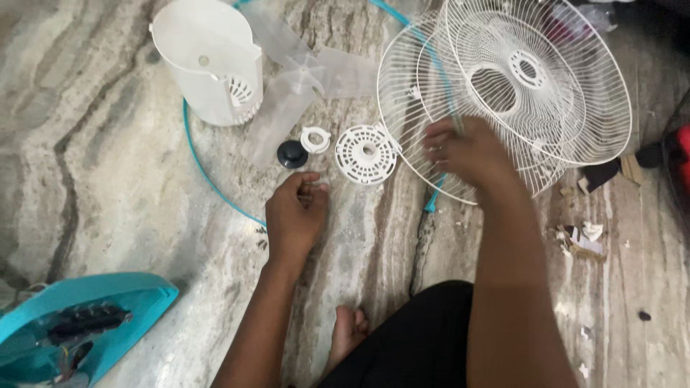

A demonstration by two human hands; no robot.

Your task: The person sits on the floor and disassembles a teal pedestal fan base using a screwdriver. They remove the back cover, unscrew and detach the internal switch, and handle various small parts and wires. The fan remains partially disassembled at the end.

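— What's closest to the camera?

— A bare foot (348, 332) and a dark-clothed leg (417, 338) on the marble floor (108, 194), with a teal fan base (75, 323) at the lower left, its wiring exposed.

— And the hands?

— The left hand (296, 215) rests on the floor with its fingers curled in; whether it pinches anything small, I cannot tell. The right hand (467, 152) lies on the lower edge of a white wire fan guard (424, 79), fingers bent around the wires — it is blurred.

— What sits just past the left hand?

— A black round knob (292, 154), a small white ring nut (315, 139) touching it, and a white slotted round cap (366, 153) beside the guard's rim.

— Farther out?

— A second wire guard (568, 86) overlaps the first. A clear fan blade (302, 82) lies next to a white motor housing (212, 61), and a thin teal rim band (208, 179) curves across the floor.
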